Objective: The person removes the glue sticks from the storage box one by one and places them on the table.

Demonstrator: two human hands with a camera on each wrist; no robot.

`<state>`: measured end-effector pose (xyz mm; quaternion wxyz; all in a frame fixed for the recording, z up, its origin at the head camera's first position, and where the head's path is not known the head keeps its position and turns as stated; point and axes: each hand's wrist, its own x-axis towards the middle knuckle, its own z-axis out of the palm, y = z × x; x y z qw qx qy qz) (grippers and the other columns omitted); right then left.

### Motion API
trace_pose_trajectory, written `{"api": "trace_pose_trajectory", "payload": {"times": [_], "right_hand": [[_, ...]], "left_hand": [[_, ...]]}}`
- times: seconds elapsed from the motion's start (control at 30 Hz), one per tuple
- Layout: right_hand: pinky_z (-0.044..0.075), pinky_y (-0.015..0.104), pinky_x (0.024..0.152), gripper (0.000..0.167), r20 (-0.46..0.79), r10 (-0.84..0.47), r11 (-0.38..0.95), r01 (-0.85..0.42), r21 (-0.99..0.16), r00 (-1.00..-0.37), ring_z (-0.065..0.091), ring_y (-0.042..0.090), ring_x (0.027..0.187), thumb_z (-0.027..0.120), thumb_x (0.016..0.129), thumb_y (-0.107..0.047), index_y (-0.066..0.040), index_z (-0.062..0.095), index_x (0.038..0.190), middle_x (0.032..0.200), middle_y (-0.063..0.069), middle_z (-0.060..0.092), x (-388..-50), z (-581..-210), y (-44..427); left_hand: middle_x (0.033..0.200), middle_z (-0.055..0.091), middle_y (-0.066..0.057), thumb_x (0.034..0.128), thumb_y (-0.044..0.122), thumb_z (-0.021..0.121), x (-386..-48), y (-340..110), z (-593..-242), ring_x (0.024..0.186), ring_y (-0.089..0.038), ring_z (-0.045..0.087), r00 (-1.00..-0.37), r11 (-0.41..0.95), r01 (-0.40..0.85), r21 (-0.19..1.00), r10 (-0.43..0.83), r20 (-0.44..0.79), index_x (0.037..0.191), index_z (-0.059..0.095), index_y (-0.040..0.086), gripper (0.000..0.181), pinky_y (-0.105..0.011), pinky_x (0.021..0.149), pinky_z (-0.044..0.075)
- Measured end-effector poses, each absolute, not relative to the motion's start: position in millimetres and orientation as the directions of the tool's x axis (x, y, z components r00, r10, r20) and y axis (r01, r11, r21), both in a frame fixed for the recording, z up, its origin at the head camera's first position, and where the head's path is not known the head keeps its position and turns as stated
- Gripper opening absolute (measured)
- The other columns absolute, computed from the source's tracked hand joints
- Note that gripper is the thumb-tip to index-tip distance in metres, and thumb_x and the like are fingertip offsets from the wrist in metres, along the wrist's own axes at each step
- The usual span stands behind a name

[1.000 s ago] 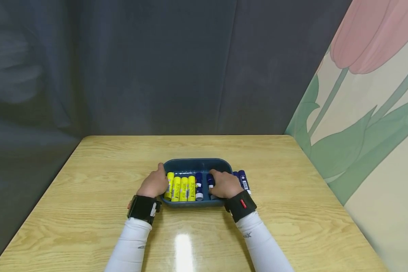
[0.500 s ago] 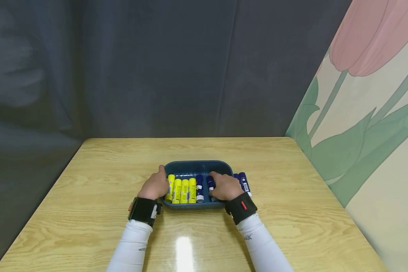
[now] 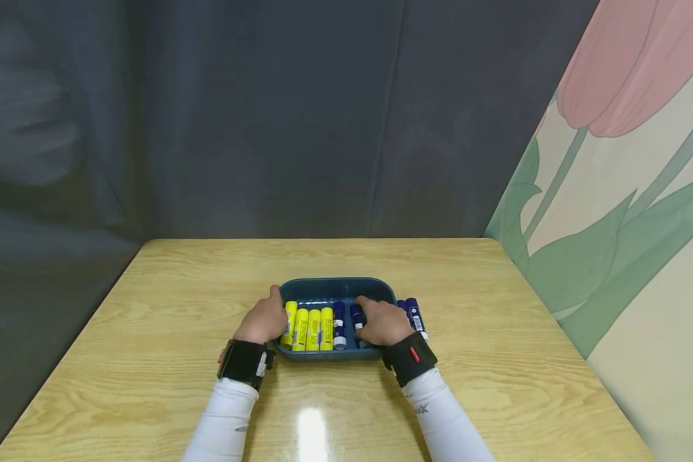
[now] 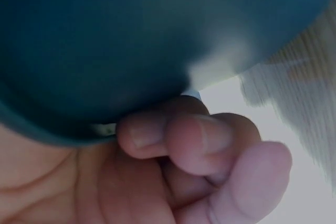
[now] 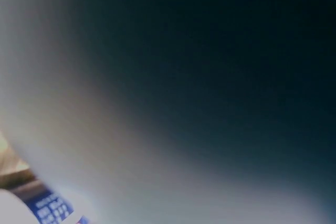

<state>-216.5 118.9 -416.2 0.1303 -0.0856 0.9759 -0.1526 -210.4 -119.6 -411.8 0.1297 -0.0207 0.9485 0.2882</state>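
A dark blue tray (image 3: 337,282) with a divider stands on the table. Several yellow glue sticks (image 3: 314,330) lie side by side in its left compartment, next to a blue glue stick (image 3: 339,326) with a white end. At the tray's left end my left hand (image 3: 262,319) grips the wall; the left wrist view shows its curled fingers (image 4: 202,142) against the outside. My right hand (image 3: 385,322) reaches into the right compartment and holds another blue glue stick (image 3: 357,314) between thumb and fingers. That hand hides part of the stick, and the right wrist view is mostly blurred.
Outside the tray's right end, blue glue sticks (image 3: 414,314) lie on the wooden table (image 3: 496,385), partly behind my right hand. A dark curtain (image 3: 277,128) hangs behind the table. A wall with painted tulips (image 3: 624,212) stands to the right.
The whole head view has shifted slightly, so the scene sits a little lower. Both hands keep their places at the tray.
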Motion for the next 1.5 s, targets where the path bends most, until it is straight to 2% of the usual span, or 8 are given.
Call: {"api": "trace_pose_trajectory", "payload": {"times": [0.23,0.47,0.63,0.93,1.5], "right_hand": [[0.055,0.046,0.075,0.063,-0.228,-0.214,0.94,-0.137,-0.313,-0.95,0.058,0.025,0.086,0.079,0.084,-0.029,-0.02,0.055,0.141,0.118,0.013,0.068,-216.7,-420.5,117.2],[0.054,0.043,0.071,0.065,-0.21,-0.221,0.935,-0.146,-0.322,-0.953,0.058,0.023,0.079,0.081,0.081,-0.027,-0.02,0.055,0.14,0.109,0.01,0.069,-217.5,-421.6,117.6],[0.055,0.045,0.074,0.065,-0.202,-0.225,0.933,-0.151,-0.326,-0.953,0.058,0.023,0.08,0.081,0.081,-0.027,-0.019,0.055,0.14,0.109,0.01,0.069,-218.0,-419.9,118.3],[0.054,0.052,0.085,0.063,-0.22,-0.22,0.935,-0.141,-0.327,-0.95,0.062,0.024,0.091,0.079,0.085,-0.026,-0.017,0.053,0.142,0.121,0.014,0.068,-215.7,-416.8,118.0],[0.055,0.05,0.083,0.064,-0.241,-0.208,0.938,-0.123,-0.325,-0.948,0.06,0.025,0.09,0.079,0.085,-0.028,-0.019,0.053,0.142,0.121,0.013,0.068,-217.2,-417.6,116.7]], "left_hand": [[0.094,0.063,-0.02,0.1016,0.008,0.041,-209.9,-122.1,-416.4,0.074,-0.025,0.06,-0.966,0.827,-0.122,0.549,0.028,-0.256,0.151,0.02,-0.007,0.056,-0.034,0.061,0.047],[0.09,0.063,-0.019,0.1008,0.007,0.041,-211.4,-121.0,-415.5,0.07,-0.025,0.06,-0.971,0.822,-0.1,0.561,0.044,-0.237,0.151,0.02,-0.007,0.057,-0.033,0.057,0.046],[0.09,0.063,-0.019,0.1006,0.007,0.042,-212.7,-119.3,-414.1,0.071,-0.025,0.06,-0.972,0.828,-0.1,0.551,0.038,-0.233,0.151,0.022,-0.007,0.056,-0.033,0.058,0.046],[0.089,0.062,-0.018,0.1011,0.007,0.042,-213.2,-119.5,-415.8,0.071,-0.024,0.06,-0.968,0.826,-0.109,0.552,0.036,-0.246,0.151,0.021,-0.006,0.056,-0.033,0.058,0.046],[0.089,0.062,-0.019,0.1008,0.007,0.04,-212.8,-119.7,-414.5,0.07,-0.025,0.059,-0.967,0.823,-0.111,0.558,0.039,-0.25,0.152,0.018,-0.007,0.058,-0.033,0.057,0.045]]}}
